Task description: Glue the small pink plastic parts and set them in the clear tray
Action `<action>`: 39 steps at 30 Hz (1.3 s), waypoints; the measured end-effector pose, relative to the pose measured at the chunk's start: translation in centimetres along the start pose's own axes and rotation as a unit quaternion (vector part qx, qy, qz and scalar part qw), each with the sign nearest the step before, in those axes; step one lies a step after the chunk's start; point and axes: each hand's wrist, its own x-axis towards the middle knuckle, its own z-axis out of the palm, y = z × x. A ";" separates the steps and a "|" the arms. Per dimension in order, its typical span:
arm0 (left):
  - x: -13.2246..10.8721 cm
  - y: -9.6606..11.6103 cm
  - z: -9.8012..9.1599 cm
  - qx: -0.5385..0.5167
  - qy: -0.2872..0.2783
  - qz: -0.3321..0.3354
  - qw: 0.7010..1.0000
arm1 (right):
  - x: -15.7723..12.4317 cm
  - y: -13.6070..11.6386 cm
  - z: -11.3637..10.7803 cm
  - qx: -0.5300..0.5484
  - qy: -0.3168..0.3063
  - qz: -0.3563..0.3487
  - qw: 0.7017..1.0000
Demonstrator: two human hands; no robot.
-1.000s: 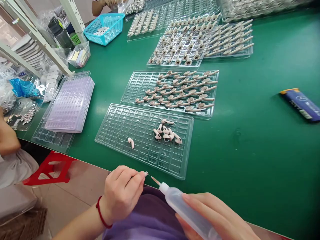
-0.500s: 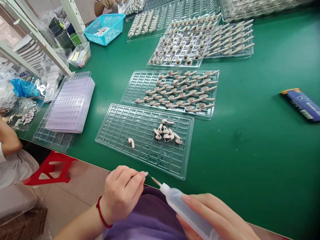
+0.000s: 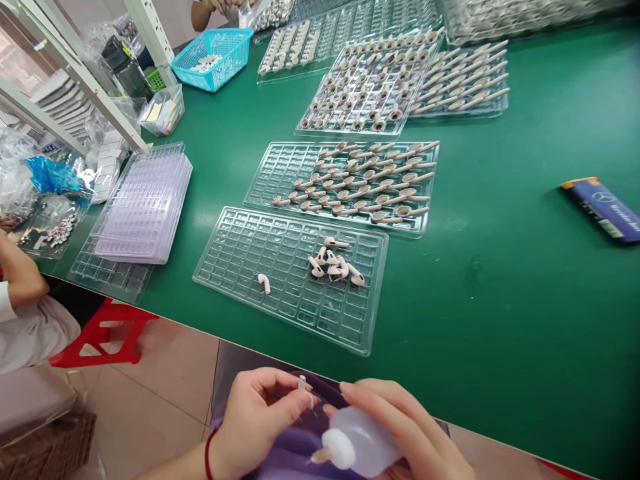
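My left hand (image 3: 263, 413), a red cord on its wrist, pinches a small white earbud piece (image 3: 303, 383) between thumb and fingers. Thin wires hang from that piece, and most of it is hidden. In my right hand (image 3: 407, 423) lies a translucent squeeze bottle (image 3: 367, 437), its white cap and narrow tip pointing down and left. The right fingertips are close to the earbud piece; whether they touch its wires I cannot tell. Just beyond the hands, a clear tray (image 3: 240, 267) carries a small pile of white earbuds (image 3: 334, 261) and a single earbud (image 3: 265, 284).
Behind is a tray of earbud shells (image 3: 370, 183), with more filled trays (image 3: 367, 83) farther back. Stacked lilac trays (image 3: 145, 207) and a blue basket (image 3: 213, 63) stand left. A dark blue packet (image 3: 605, 210) lies right. A co-worker's arm (image 3: 23, 273) shows at left, above a red stool (image 3: 107, 337).
The bottle's tip has swung down and away from the earbud piece. My left hand has moved lower and turned the piece upright, and the right fingers have come near it.
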 end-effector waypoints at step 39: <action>1.4 0.4 0.2 -0.074 -0.024 -0.038 0.996 | 0.9 0.0 1.3 -0.091 0.044 -0.059 0.993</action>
